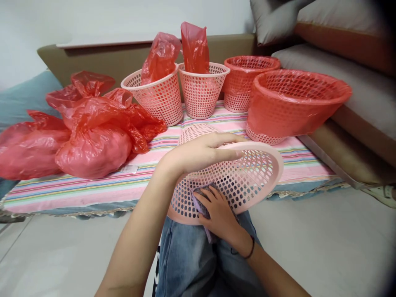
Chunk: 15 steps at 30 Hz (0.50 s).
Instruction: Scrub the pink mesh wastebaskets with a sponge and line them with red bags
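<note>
A pink perforated plastic basket lies tilted over my knees, its wide mouth facing me. My left hand grips the upper rim, thumb and fingers on either side of it. Low inside the basket, my right hand presses a grey and purple cloth against the perforated wall. The fingers of that hand are curled over the cloth, and part of it hangs below the rim. The far end of the basket is partly hidden behind my left hand.
On the striped sofa cover stand two pink baskets with red bags inside and two baskets lined with red plastic. Full red bags lie at left; grey cushions are stacked at right.
</note>
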Each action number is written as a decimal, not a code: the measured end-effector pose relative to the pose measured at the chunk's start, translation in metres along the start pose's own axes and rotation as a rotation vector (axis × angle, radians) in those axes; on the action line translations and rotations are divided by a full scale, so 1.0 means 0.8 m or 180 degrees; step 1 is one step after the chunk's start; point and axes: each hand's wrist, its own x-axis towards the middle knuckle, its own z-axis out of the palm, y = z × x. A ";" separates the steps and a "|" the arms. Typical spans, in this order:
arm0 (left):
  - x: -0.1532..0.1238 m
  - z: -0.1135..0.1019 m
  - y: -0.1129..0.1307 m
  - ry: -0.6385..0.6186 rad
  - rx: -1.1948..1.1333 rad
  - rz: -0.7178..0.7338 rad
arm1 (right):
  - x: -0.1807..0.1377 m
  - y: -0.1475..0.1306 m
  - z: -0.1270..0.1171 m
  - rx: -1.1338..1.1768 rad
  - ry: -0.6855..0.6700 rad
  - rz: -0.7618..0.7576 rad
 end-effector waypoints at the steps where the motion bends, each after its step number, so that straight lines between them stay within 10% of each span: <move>1: 0.000 0.000 0.000 -0.0007 -0.0004 0.0005 | -0.009 -0.001 -0.001 0.0013 -0.0010 0.0003; 15: -0.005 0.004 -0.001 0.0052 0.0168 0.0030 | 0.007 -0.005 -0.017 0.0078 0.0237 -0.0157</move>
